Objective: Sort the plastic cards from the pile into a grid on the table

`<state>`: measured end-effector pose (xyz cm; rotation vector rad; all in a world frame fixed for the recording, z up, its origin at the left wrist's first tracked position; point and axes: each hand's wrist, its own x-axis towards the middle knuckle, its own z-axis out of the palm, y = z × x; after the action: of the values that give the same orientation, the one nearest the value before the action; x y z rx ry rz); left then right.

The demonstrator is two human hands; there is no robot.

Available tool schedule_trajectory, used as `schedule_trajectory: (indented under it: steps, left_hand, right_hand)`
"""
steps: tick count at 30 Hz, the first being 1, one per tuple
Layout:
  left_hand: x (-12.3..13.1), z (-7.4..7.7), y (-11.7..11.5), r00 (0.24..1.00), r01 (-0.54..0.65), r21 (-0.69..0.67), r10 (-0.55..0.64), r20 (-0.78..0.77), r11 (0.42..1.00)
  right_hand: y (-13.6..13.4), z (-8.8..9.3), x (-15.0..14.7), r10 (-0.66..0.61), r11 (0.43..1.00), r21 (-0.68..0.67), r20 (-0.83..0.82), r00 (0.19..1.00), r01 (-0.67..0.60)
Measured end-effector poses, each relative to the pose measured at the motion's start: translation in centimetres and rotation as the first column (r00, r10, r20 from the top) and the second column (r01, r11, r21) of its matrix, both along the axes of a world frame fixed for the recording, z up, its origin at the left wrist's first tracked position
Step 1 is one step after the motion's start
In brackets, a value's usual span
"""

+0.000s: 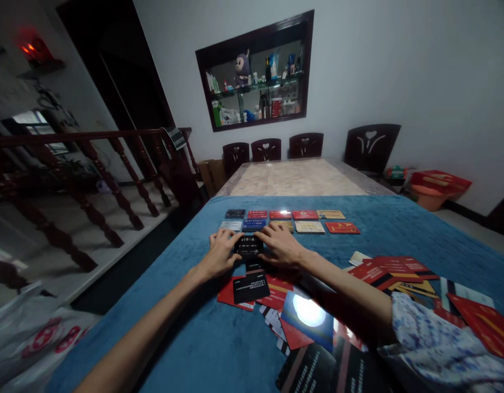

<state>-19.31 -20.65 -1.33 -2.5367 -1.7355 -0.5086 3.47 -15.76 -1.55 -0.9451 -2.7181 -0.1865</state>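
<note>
My left hand (220,252) and my right hand (281,245) rest on the blue cloth (399,229), fingers closed on either side of a black card (248,245) with white print. Just beyond the hands lie two neat rows of cards: a far row (282,214) of dark, red and yellow ones, and a near row (309,227) with blue, pale and red ones. Below my wrists sits a loose overlapping pile of cards (276,300), black on red, with a glossy blue card (308,315) catching glare.
More red and yellow cards (403,273) are scattered at the right. Beyond the cloth is the bare marble tabletop (295,177), with dark chairs (370,143) round it. A wooden railing (92,174) runs at the left; a wall niche (258,73) holds bottles and a toy.
</note>
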Motion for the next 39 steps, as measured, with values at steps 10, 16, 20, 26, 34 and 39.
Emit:
schedule_trajectory:
  steps: [10, 16, 20, 26, 34, 39]
  left_hand:
    - [-0.7, 1.5, 1.4, 0.998, -0.032, -0.118, 0.026, -0.048, 0.992]
    - [-1.7, 2.1, 3.5, 0.991, -0.074, -0.126, 0.059, -0.121, 0.989]
    - [-2.4, 2.7, 5.0, 0.985, -0.087, -0.123, 0.068, -0.156, 0.988]
    - [-3.2, 3.4, 7.2, 0.980, -0.085, -0.135, 0.059, -0.191, 0.987]
    - [-4.8, 3.3, 10.3, 0.973, -0.086, -0.153, 0.050, -0.224, 0.984]
    - [-5.5, 3.5, 12.2, 0.965, -0.098, -0.148, 0.057, -0.258, 0.984]
  right_hand:
    - [1.1, 1.2, -1.0, -0.018, 0.999, -0.040, 0.077, 0.997, 0.021]
    - [2.9, 2.3, -2.3, -0.050, 0.997, -0.056, 0.121, 0.991, 0.057]
    - [4.1, 3.2, -3.3, -0.068, 0.995, -0.065, 0.133, 0.989, 0.078]
    - [5.9, 3.8, -4.8, -0.089, 0.990, -0.093, 0.152, 0.984, 0.104]
    - [8.4, 4.0, -6.3, -0.109, 0.986, -0.106, 0.165, 0.980, 0.127]
    - [10.3, 4.0, -7.3, -0.129, 0.982, -0.112, 0.172, 0.977, 0.150]
